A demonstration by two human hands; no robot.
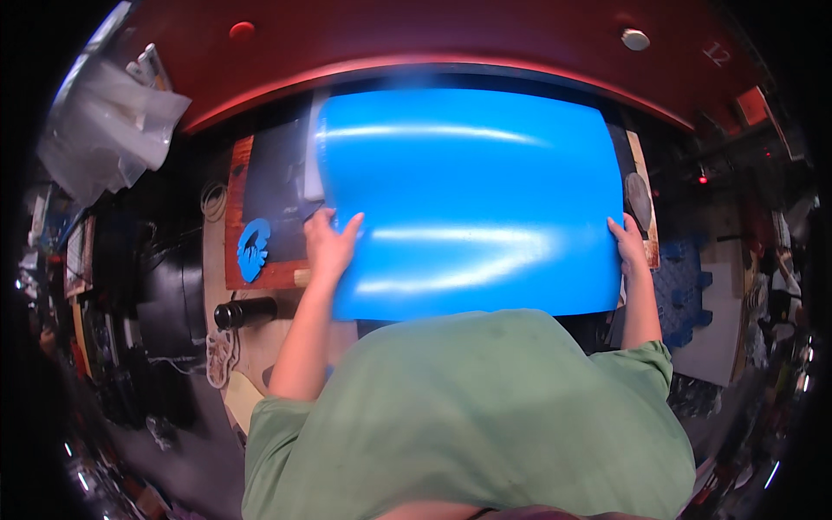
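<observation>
glossy blue rectangular sheet (472, 195), left hand (331, 247) pinching left edge, right hand (632, 243) pinching right edge, curved blue piece (246, 249) on reddish wooden desk (238, 173)

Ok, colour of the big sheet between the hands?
The sheet is plain bright blue with white glare streaks; best seen in the head view.

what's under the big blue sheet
Left of the glossy blue sheet, a dark surface and reddish wooden table edge show, plus a pale item seemingly partly covered. Whatever lies beneath its middle is hidden.
</observation>
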